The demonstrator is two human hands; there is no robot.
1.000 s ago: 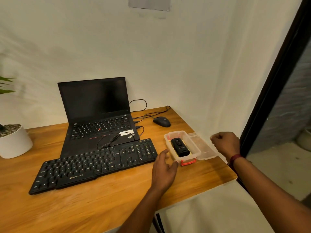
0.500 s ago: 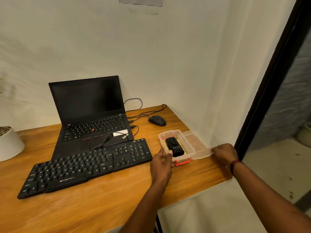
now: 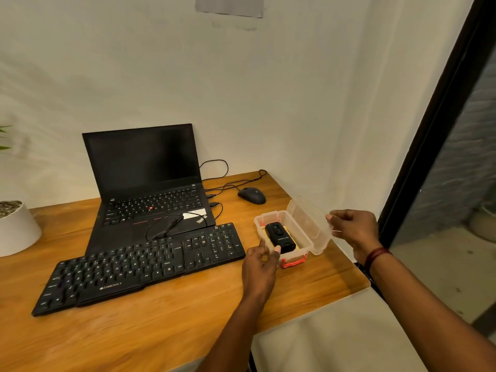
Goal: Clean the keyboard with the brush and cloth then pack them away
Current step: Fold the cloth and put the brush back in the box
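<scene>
Lid (image 3: 308,226) now lifted off the bench (image 3: 161,331), pinched in my right hand (image 3: 354,226), probably to close it | left hand (image 3: 261,267) grips the box (image 3: 298,255) corner to steady it, just right of keyboard (image 3: 145,264) | black tool (image 3: 279,236) inside

1. The keyboard (image 3: 139,267) is black, with white legends and a white brand mark near its front edge
2. At its 12 o'clock, the laptop (image 3: 150,183) is black, with a red dot among the keys, a thin red stripe and a white sticker
3. The mouse (image 3: 252,195) is dark grey-black
4. At the keyboard's 3 o'clock, the box (image 3: 308,244) and its lid (image 3: 308,224) are clear plastic; the latch (image 3: 293,261) is orange-red
5. Inside the box, a black device (image 3: 279,237) lies on something yellow
6. The table (image 3: 161,331) is orange-brown wood with streaked grain
7. At 9 o'clock, the pot (image 3: 16,232) is white
8. The wristband (image 3: 375,255) is dark red
</scene>
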